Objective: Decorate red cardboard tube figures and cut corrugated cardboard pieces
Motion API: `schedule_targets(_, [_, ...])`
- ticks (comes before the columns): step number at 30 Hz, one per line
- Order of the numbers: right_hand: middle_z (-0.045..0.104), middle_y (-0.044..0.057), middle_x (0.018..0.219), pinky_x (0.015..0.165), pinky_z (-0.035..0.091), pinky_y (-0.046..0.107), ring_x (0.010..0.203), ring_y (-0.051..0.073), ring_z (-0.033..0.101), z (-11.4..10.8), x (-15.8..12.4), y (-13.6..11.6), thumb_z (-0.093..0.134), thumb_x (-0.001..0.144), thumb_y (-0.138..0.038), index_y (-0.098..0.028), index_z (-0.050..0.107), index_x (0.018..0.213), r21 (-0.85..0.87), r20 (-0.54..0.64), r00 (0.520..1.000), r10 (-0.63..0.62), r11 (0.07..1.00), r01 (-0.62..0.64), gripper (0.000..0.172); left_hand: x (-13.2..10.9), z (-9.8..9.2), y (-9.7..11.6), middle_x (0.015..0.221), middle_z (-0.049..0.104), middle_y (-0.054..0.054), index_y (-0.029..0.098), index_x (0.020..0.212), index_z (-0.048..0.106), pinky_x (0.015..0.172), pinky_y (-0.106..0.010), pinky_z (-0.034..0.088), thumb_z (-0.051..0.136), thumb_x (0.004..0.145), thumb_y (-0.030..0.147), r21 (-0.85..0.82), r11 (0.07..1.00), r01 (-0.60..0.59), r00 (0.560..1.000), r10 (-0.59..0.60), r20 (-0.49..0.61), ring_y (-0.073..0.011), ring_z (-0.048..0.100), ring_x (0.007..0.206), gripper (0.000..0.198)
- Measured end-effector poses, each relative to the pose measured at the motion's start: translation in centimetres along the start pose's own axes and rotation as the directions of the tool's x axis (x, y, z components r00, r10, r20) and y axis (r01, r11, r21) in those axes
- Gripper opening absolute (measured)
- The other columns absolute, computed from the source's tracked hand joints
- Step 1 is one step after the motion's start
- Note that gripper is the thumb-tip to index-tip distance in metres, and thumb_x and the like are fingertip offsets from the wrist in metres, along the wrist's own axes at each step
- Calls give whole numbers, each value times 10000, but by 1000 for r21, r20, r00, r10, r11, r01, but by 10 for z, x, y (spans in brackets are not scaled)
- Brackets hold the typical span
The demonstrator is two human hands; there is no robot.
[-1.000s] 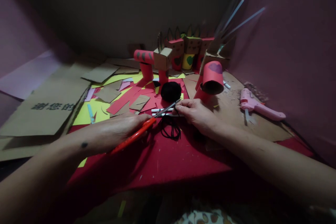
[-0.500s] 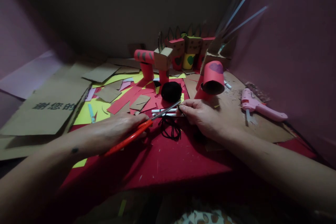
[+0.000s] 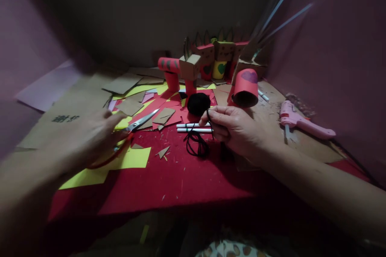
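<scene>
My left hand (image 3: 87, 136) is blurred by motion at the left, closed on the orange handles of the scissors (image 3: 137, 123), whose blades point toward the middle. My right hand (image 3: 238, 128) pinches a black yarn strand (image 3: 209, 122) between thumb and fingers. The strand runs to a loose black yarn tangle (image 3: 196, 146) on the red felt (image 3: 187, 180). Just behind my right fingers sits the black yarn ball (image 3: 198, 103). Two white pens (image 3: 193, 127) lie between the ball and the tangle.
Red, yellow and brown paper scraps (image 3: 144, 104) cover the left middle. Cardboard sheets (image 3: 69, 104) lie far left. Paper-tube animal figures (image 3: 208, 60) stand at the back, a red tube (image 3: 245, 88) nearer. A pink glue gun (image 3: 301, 120) lies at right.
My left hand has swung left with the scissors, away from the yarn. My right hand has lifted slightly, still pinching the strand. The view has shifted a little.
</scene>
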State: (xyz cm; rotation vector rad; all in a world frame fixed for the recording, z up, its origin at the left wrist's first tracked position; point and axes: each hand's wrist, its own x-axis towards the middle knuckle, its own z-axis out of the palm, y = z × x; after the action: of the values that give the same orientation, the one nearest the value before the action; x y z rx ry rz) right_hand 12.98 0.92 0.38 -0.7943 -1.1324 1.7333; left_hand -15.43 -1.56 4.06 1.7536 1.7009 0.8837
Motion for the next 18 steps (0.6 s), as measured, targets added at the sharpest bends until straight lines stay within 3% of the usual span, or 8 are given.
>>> schedule_targets(2, [602,2,665,366,163,182,406,14,251,4,0,-3,631,823,-201,-119,627,727,20,12,1000,-11,1000,11,126,0,20,21,622,586,79,210,811,745,434,-130,297,681,723,57,69,991,-113,991,117,-61,-22,495,476,188])
schedule_targets(3, [593,-5,645,359,165,177,399,12,255,6,0,-5,633,825,-200,-118,624,723,27,16,1000,-22,999,21,131,1,33,31,675,633,46,197,812,748,458,-138,354,702,745,134,-11,994,-110,992,110,56,-47,532,517,103])
schedule_targets(4, [570,-19,608,351,169,172,390,11,258,8,0,-6,637,826,-205,-121,616,712,35,18,999,-35,999,34,143,1,47,41,667,637,28,182,856,737,459,-155,389,700,769,190,-182,982,-49,985,78,154,-63,534,509,95])
schedule_targets(6, [495,-56,524,340,194,160,373,12,275,10,1,-6,651,826,-221,-134,598,690,48,12,998,-62,997,61,170,3,74,58,687,649,17,176,963,681,454,-186,453,737,740,205,-516,843,153,944,30,329,-88,571,502,232])
schedule_targets(9, [501,-59,515,353,312,158,376,35,402,12,2,-6,660,829,-262,-154,587,703,69,16,996,-88,994,87,180,5,103,75,691,669,-24,146,914,622,426,-214,489,711,742,182,-660,684,311,875,66,480,-146,642,530,196])
schedule_targets(12, [535,-52,525,354,376,188,374,68,472,13,1,-5,681,815,-318,-171,586,710,99,81,990,-119,989,111,204,6,115,82,576,655,-32,139,770,560,447,-234,524,715,741,191,-665,702,254,913,52,404,-143,622,457,166])
schedule_targets(15, [496,-68,504,331,312,174,342,33,367,13,1,-5,733,774,-332,-163,601,676,120,97,981,-166,981,154,236,5,117,79,550,630,-6,148,705,542,427,-242,532,770,702,231,-646,746,163,956,42,290,-133,594,424,243])
schedule_targets(18, [413,-87,462,341,257,174,357,27,279,10,4,-3,730,783,-311,-157,632,680,131,79,985,-152,981,141,210,4,117,71,576,647,-10,149,718,579,383,-219,494,756,727,271,-607,782,138,959,47,279,-113,558,402,215])
